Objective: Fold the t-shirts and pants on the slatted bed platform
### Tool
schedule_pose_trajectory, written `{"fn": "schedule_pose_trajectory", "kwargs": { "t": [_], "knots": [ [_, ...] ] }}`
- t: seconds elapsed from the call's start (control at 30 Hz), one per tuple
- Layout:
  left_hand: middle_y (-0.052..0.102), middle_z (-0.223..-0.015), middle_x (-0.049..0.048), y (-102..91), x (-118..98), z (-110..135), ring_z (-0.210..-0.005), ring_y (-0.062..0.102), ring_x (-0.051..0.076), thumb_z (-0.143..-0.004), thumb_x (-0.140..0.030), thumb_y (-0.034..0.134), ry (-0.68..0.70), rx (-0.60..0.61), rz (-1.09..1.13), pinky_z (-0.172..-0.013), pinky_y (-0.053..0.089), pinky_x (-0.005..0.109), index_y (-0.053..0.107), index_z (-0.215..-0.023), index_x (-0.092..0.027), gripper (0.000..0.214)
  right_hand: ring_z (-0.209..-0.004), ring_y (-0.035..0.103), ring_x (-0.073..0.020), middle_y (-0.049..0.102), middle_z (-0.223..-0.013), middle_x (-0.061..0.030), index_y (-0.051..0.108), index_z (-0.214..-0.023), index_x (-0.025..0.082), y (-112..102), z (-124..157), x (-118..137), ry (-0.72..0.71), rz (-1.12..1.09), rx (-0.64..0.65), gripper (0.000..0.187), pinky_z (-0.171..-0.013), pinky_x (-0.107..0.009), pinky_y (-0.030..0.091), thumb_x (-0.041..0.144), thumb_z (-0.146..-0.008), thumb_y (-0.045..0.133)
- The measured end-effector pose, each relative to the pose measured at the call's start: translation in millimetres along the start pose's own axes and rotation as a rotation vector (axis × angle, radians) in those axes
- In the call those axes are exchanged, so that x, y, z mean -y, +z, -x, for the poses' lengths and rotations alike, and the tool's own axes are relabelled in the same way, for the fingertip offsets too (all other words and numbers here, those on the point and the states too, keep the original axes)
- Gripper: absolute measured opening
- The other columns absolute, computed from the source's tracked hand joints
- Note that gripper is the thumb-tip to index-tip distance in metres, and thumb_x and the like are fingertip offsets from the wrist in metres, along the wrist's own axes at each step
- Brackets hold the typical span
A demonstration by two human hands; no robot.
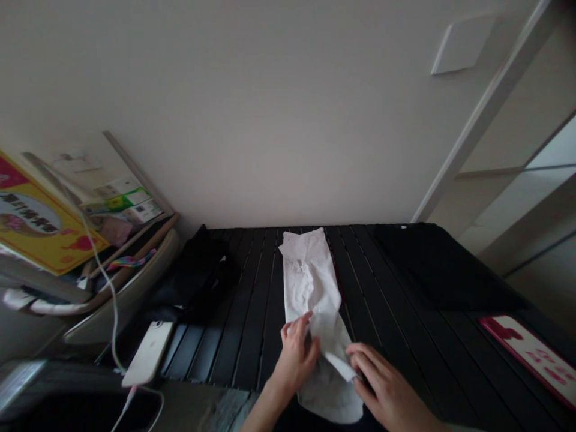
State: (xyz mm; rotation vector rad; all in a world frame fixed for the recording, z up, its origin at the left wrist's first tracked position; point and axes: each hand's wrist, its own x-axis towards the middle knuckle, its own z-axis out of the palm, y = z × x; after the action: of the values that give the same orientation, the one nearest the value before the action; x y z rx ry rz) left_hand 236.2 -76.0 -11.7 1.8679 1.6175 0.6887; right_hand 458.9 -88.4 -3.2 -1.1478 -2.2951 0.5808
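A long, crumpled white cloth [310, 282] lies lengthwise down the middle of the black slatted table [252, 312]. Its near end hangs over the table's front edge. My left hand [297, 354] grips the cloth's left side, with the fingers curled into a fold. My right hand [382, 384] pinches a folded-up flap of the same cloth [336, 365] at its tip. The two hands are close together, with the flap between them. The cloth's lower part is partly hidden behind my hands.
A black fabric heap [193, 276] lies left of the cloth, and a flat black item [441, 264] lies at the back right. A white phone [147, 354] with a white cable sits at the left edge. A red-and-white card [526, 354] lies at the right. A wall stands behind.
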Motion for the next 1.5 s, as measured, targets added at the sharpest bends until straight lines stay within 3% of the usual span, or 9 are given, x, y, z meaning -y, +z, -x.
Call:
{"fn": "schedule_pose_trajectory", "kwargs": {
  "t": [0.23, 0.4, 0.57, 0.67, 0.87, 1.0, 1.17, 1.33, 1.5],
  "knots": [
    [0.038, -0.148, 0.0125, 4.3, -31.7, 26.2, -0.131, 0.04, 0.032, -0.077, -0.046, 0.067, 0.081, 0.052, 0.055, -0.108, 0.038, 0.045, 0.015, -0.151, -0.021, 0.094, -0.079, 0.069, -0.013, 0.069, -0.087, -0.0031, 0.055, -0.096, 0.025, -18.4, -16.0, 20.4, 0.042, -0.202, -0.143, 0.015, -0.071, -0.019, 0.054, 0.027, -0.095, 0.039],
    [0.065, -0.112, 0.0095, 25.8, -34.3, 15.6, -0.101, 0.06, 0.027, -0.077, -0.021, 0.054, -0.036, -0.086, -0.029, -0.094, 0.049, 0.043, 0.034, -0.144, -0.021, 0.071, -0.084, 0.069, -0.0151, 0.071, -0.091, -0.0044, 0.057, -0.096, 0.024, -12.8, -17.8, 20.9, -0.078, -0.024, -0.264, 0.013, -0.076, -0.022, 0.055, 0.021, -0.091, 0.045],
    [0.067, -0.09, 0.0042, 19.6, -32.5, 30.4, -0.086, 0.061, 0.021, -0.077, -0.009, 0.048, 0.048, -0.164, -0.002, -0.082, 0.052, 0.034, 0.046, -0.134, -0.024, 0.059, -0.087, 0.069, -0.0161, 0.07, -0.098, -0.0051, 0.058, -0.094, 0.024, -22.4, -12.7, 8.3, -0.125, 0.197, -0.338, 0.019, -0.081, -0.027, 0.055, 0.012, -0.084, 0.047],
    [0.066, -0.096, 0.0043, 18.5, -27.9, 42.1, -0.091, 0.06, 0.019, -0.083, -0.009, 0.046, 0.12, -0.079, -0.026, -0.085, 0.051, 0.032, 0.053, -0.126, -0.026, 0.047, -0.093, 0.067, -0.0162, 0.07, -0.102, -0.0055, 0.058, -0.098, 0.023, -26.5, -6.4, 9.1, -0.142, 0.178, -0.217, 0.027, -0.084, -0.028, 0.054, 0.008, -0.081, 0.043],
    [0.065, -0.092, 0.0032, 27.1, -2.5, 60.5, -0.091, 0.06, 0.022, -0.078, -0.016, 0.06, 0.296, 0.217, -0.193, -0.082, 0.05, 0.035, 0.065, -0.097, -0.024, 0.022, -0.093, 0.068, -0.0182, 0.072, -0.1, -0.0036, 0.062, -0.109, 0.022, -31.0, -1.7, 19.0, -0.124, 0.089, 0.341, 0.035, -0.085, -0.027, 0.053, 0.013, -0.076, 0.055],
    [0.055, -0.131, 0.0085, -3.6, 5.2, 67.2, -0.121, 0.05, 0.023, -0.078, -0.01, 0.051, 0.243, 0.174, -0.262, -0.101, 0.043, 0.041, 0.048, -0.132, -0.025, 0.056, -0.136, 0.037, -0.0251, 0.036, -0.152, -0.0069, 0.039, -0.143, 0.027, -42.0, -6.7, 1.9, -0.219, 0.072, 0.464, 0.069, -0.111, -0.039, 0.034, 0.018, -0.077, 0.059],
    [0.016, -0.159, 0.0071, -22.0, 26.2, 65.6, -0.144, 0.017, 0.033, -0.062, -0.026, 0.075, 0.208, 0.413, -0.441, -0.114, 0.016, 0.06, 0.009, -0.151, -0.029, 0.111, -0.142, 0.021, -0.0328, 0.013, -0.158, -0.0095, 0.01, -0.152, 0.028, -17.0, 2.0, -30.1, -0.311, 0.107, 0.58, 0.112, -0.115, -0.053, 0.02, 0.035, -0.062, 0.076],
    [0.027, -0.155, 0.0034, -8.6, 38.9, 66.7, -0.143, 0.022, 0.022, -0.07, 0.002, 0.047, 0.25, 0.357, -0.499, -0.118, 0.016, 0.051, 0.021, -0.149, -0.027, 0.088, -0.138, 0.034, -0.0261, 0.035, -0.152, -0.0053, 0.027, -0.148, 0.031, 16.6, 14.1, -38.0, -0.375, 0.255, 0.329, 0.081, -0.115, -0.049, 0.019, 0.008, -0.075, 0.054],
    [0.057, -0.135, -0.0021, -33.3, 9.2, 63.9, -0.134, 0.041, 0.02, -0.075, -0.002, 0.049, 0.306, 0.531, -0.237, -0.118, 0.016, 0.046, 0.058, -0.123, -0.029, 0.055, -0.121, 0.054, -0.0208, 0.061, -0.13, -0.0062, 0.056, -0.125, 0.025, -19.5, -0.8, -4.1, -0.265, 0.072, 0.575, 0.055, -0.111, -0.043, 0.026, 0.004, -0.075, 0.046]
  ]
}}
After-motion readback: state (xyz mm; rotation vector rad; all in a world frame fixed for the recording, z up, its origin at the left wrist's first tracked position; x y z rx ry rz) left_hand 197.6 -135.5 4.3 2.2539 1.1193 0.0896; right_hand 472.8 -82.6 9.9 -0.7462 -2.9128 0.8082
